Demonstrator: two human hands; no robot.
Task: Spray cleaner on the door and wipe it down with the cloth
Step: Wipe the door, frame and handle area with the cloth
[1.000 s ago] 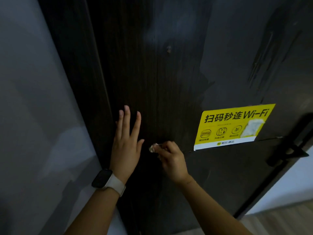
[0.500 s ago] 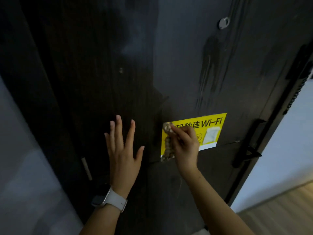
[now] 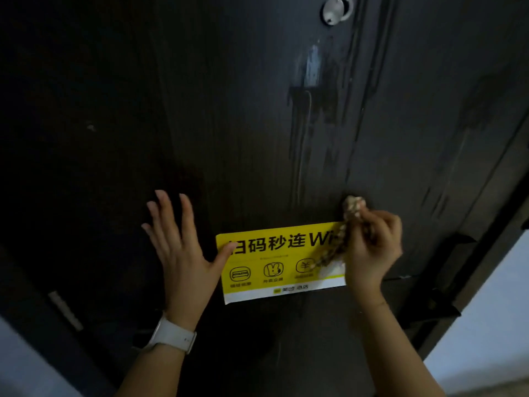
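Leftmost, a pale wall (image 3: 17, 365) is seen beside the dark door (image 3: 229, 110), which fills most of the view. Against the door the left hand (image 3: 183, 253) is laid flat, its fingers (image 3: 163, 213) held straight and spread, the thumb reaching onto the left edge of a yellow sticker (image 3: 272, 262). A white watch band (image 3: 171, 335) is worn on that wrist. Further right, the sticker is fixed to the door at mid height, printed with black characters and three small icons. Over its upper right corner a crumpled, speckled cloth (image 3: 347, 224) is pressed, bunched and pinched by the curled fingers (image 3: 378, 224) of the right hand (image 3: 372, 247). Above the sticker, wet streaks (image 3: 309, 116) are seen running down the door, and higher up a round metal fitting (image 3: 336, 10) is mounted. At the far right, a dark door handle (image 3: 440, 302) is set near the door's edge.
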